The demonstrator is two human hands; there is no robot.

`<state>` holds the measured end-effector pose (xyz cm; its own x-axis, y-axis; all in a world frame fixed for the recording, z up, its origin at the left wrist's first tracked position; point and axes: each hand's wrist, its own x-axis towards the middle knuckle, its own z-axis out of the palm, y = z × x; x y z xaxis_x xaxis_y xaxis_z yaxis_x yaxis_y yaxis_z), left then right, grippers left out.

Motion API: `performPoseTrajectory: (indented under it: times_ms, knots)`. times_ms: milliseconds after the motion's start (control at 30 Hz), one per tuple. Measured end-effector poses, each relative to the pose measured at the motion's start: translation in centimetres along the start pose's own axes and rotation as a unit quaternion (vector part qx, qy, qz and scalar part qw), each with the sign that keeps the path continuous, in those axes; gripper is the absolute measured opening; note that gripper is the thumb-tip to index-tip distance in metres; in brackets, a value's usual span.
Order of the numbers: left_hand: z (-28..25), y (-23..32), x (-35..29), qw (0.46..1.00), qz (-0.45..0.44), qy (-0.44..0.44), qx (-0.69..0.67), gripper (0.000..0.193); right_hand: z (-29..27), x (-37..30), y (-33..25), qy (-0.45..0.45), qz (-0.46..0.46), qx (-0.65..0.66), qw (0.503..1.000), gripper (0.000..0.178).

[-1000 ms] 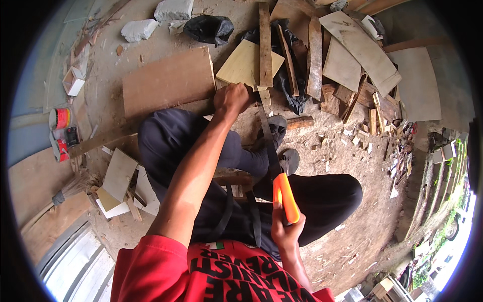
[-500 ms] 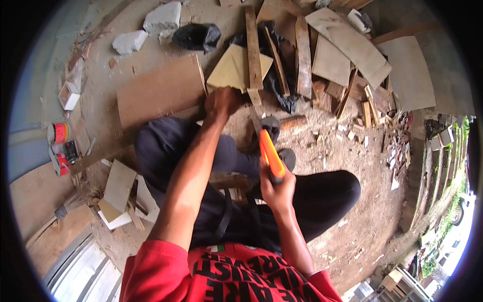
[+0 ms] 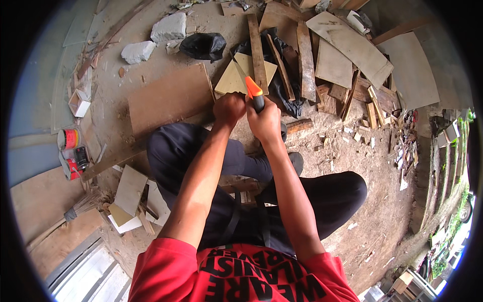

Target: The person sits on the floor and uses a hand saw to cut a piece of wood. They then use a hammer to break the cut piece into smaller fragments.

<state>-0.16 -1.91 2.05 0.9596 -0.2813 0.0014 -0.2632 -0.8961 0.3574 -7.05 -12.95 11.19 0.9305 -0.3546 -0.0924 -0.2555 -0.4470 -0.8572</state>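
My right hand point(image 3: 264, 121) is wrapped round the orange-and-black handle of a handsaw point(image 3: 254, 86). Its thin blade points away from me, over a cream-coloured board point(image 3: 229, 78). Beside it on the left, my left hand point(image 3: 230, 107) is closed in a fist at the near edge of that board. Whatever its fingers grip is hidden beneath them. A long narrow wooden plank point(image 3: 257, 48) lies across the cream board, just right of the blade. Its near end comes close to my right hand.
A brown wooden sheet point(image 3: 171, 98) lies to the left of my hands. Black plastic point(image 3: 204, 46) and white blocks point(image 3: 168, 27) are farther off. Planks and boards point(image 3: 347, 45) pile up at the far right, with wood scraps point(image 3: 357, 136) on the ground. My bent legs point(image 3: 322, 201) frame the near side.
My right hand has pushed the saw forward and up, away from my body, and is now beside my left hand. The left fist stays at the board's edge; the whole view has shifted slightly.
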Motion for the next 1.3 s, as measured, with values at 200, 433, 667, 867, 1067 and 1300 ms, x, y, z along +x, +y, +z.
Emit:
performPoseTrajectory:
  times_ms: [200, 433, 667, 867, 1067, 1300]
  knots:
    - [-0.6, 0.7, 0.7, 0.990, -0.058, -0.125, -0.011, 0.035, -3.4, -9.3, 2.6, 0.001, -0.038, 0.069, 0.997, 0.017]
    - [2.1, -0.9, 0.4, 0.994, -0.096, -0.025, -0.037, 0.038, -10.2, -20.8, 1.2, -0.013, 0.028, 0.033, 0.999, 0.011]
    - [-0.8, 1.2, 0.4, 0.990, -0.001, -0.129, 0.061, 0.034, -3.8, -4.7, 0.5, -0.029, 0.048, 0.013, 0.998, 0.022]
    - [-3.2, 2.6, 0.1, 0.986, -0.013, -0.153, 0.060, 0.040, 0.6, -5.9, 6.3, 0.048, -0.116, 0.075, 0.989, 0.020]
    - [-0.9, 1.3, 0.1, 0.992, -0.121, -0.033, 0.005, 0.054, -4.3, -11.6, 3.2, 0.161, -0.070, 0.365, 0.914, 0.008]
    - [-2.3, 1.3, -1.0, 0.997, 0.033, -0.067, -0.022, 0.077, -12.0, -13.7, 6.7, 0.201, -0.021, 0.263, 0.943, 0.025]
